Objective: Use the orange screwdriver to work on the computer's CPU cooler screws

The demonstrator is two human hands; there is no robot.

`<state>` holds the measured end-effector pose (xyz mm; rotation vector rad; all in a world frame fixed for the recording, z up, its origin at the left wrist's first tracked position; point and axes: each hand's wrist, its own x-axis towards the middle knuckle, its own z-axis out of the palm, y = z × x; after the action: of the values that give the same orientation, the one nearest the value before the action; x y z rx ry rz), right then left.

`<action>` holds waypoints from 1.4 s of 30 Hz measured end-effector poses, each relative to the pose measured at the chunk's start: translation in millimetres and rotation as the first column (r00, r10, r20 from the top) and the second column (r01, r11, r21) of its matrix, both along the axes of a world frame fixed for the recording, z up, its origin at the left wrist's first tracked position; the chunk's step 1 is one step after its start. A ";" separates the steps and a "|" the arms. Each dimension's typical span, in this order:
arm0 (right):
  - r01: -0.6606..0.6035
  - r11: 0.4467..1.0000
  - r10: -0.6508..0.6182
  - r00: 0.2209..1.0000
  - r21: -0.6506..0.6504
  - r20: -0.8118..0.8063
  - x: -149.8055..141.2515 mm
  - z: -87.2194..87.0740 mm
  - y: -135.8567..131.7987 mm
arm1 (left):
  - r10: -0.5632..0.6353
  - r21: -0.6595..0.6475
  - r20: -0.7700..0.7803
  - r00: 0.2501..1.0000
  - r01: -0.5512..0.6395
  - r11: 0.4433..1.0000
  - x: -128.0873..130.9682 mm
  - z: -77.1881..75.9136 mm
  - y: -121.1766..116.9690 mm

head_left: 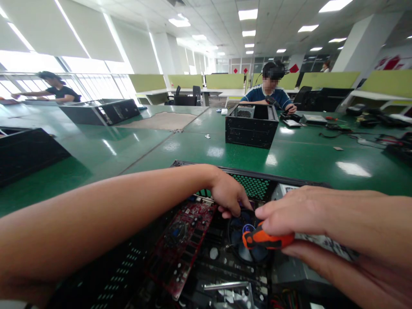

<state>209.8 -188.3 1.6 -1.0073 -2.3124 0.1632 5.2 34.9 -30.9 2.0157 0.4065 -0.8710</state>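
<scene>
The fan (247, 228) sits in the open case (289, 177) right in front of me, between my two hands and a little below them. Its far rim is at the fingertips of my left hand (227, 193), while its right side is partly covered by the screwdriver (270, 238) in my right hand (299, 214). The orange and black handle crosses in front of the fan, its left end over the near part of the hub; I can't make out the shaft.

My left arm reaches across from the near left. On that hand my index finger points down and right to the fan's far edge, and the other fingers are curled in toward the palm. I seem to touch the rim there, but I can't tell whether I'm pinching anything. My right hand comes in from the right, its fingers lying together along the top of the handle and my thumb below, so the handle is gripped between them, opened no wider than its thickness.

Left of the fan is a red card (188, 244), tilted toward the near side, below my left wrist. A metal bracket (227, 285) lies nearer me, and a grey box (298, 268) is to the right, under my right hand. Far across the green table (154, 148), a person (267, 92) sits behind a second case (251, 131).
</scene>
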 end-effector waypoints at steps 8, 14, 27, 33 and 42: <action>-0.038 0.999 0.036 0.997 -0.037 -0.061 -4.2 -3.8 -7.5 | 0.025 -0.006 0.013 1.000 -0.025 1.000 2.9 1.3 -0.4; -0.039 0.993 0.029 0.996 -0.110 -0.086 -1.7 -5.4 -8.3 | 0.026 0.008 0.008 1.000 -0.026 1.000 6.1 0.3 -0.5; 0.030 0.993 -0.039 0.996 -0.111 -0.080 5.0 -12.5 0.5 | -0.016 -0.011 -0.024 1.000 0.016 1.000 8.8 2.2 -2.9; 0.036 0.996 -0.042 0.996 -0.080 -0.078 6.3 -5.2 -7.7 | -0.004 -0.010 -0.008 1.000 0.004 1.000 9.6 5.7 -3.8; 0.069 0.996 -0.073 0.994 -0.048 -0.086 4.8 -7.4 -8.7 | -0.033 0.094 -0.042 0.999 0.037 0.995 -0.1 2.4 0.3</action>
<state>214.5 -197.0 -5.8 -1.0814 -2.1989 0.2272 5.1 35.2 -28.5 2.1009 0.4437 -0.9308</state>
